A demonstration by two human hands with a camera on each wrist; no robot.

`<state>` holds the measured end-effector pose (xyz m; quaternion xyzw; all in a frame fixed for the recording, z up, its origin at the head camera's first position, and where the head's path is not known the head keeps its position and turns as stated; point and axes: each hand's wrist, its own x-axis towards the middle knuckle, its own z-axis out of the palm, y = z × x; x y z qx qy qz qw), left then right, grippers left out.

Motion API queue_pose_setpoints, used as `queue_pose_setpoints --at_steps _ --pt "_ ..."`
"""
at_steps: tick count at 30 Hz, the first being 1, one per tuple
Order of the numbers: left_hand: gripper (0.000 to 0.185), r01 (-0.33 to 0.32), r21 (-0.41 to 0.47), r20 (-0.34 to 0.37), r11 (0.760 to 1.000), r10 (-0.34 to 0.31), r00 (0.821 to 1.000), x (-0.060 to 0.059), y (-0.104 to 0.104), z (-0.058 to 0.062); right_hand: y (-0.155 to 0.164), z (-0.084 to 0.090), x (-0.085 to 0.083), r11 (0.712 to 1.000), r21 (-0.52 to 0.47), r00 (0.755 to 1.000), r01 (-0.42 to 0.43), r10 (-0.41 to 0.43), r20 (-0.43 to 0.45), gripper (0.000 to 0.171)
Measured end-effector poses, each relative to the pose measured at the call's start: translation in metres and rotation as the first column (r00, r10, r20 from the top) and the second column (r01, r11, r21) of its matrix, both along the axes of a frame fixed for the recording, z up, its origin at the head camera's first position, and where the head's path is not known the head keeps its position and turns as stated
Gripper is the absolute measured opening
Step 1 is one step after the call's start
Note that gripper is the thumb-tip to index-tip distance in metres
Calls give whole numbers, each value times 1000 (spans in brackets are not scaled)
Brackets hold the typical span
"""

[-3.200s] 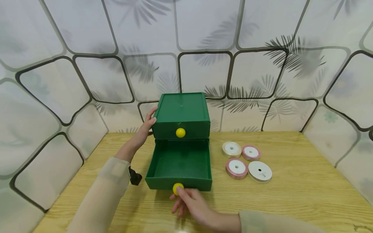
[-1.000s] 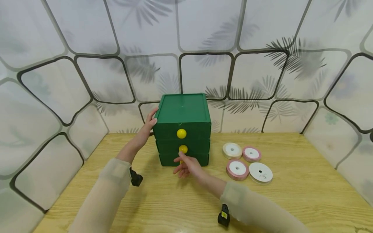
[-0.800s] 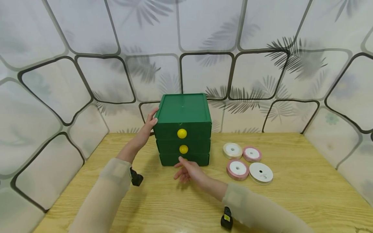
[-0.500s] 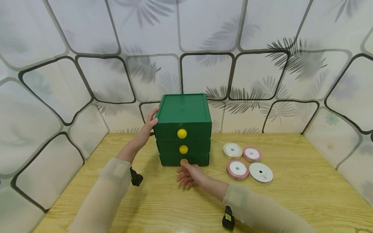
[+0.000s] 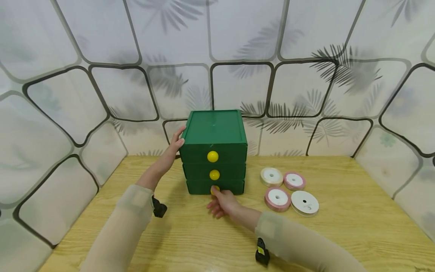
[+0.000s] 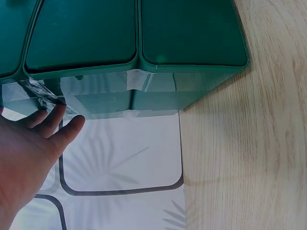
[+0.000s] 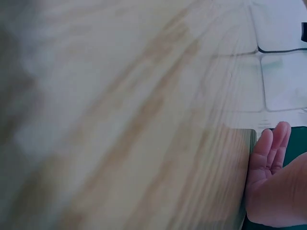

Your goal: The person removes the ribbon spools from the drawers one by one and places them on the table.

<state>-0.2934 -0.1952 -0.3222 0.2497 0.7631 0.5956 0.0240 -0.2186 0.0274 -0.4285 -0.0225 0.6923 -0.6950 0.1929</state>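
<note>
A green box of three drawers [image 5: 213,132] stands at the back of the wooden table [image 5: 340,226], all drawers pushed in, each with a yellow knob [image 5: 212,156]. My left hand [image 5: 175,145] lies flat against the box's upper left side; in the left wrist view its fingers [image 6: 62,129] touch a taped corner of the box [image 6: 134,52]. My right hand [image 5: 222,203] sits on the table in front of the lowest drawer, its fingertips at the lowest knob [image 5: 214,187], which it partly hides. In the right wrist view the right hand's fingers [image 7: 268,153] look straight beside the green front.
Several ribbon spools lie right of the box: a cream one [image 5: 271,176], two pink ones [image 5: 294,180] [image 5: 277,198] and a white one [image 5: 304,202]. Patterned panels wall in the table at the back and both sides.
A lower drawer that stood pulled out 3.2 s ago is now pushed in. Over the last second my right hand shifted slightly onto the lowest knob. The left hand has stayed put.
</note>
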Motion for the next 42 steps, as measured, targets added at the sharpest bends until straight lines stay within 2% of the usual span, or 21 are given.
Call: queue_pose_setpoints --at_steps 13,22,32,42 --pt "69 -16 3 6 1000 16 1000 2 1 2 -2 0 9 997 -43 998 59 -60 -19 42" --pt "72 -21 2 2 1000 21 1000 1 1 1 2 1 30 998 -65 999 24 -20 50 41" --pt "70 -33 -11 1 999 33 999 3 2 2 7 5 53 999 -33 993 -28 32 118 43" --pt "72 -33 -11 -2 999 33 999 1 2 1 10 3 76 997 -12 988 -76 77 137 43"
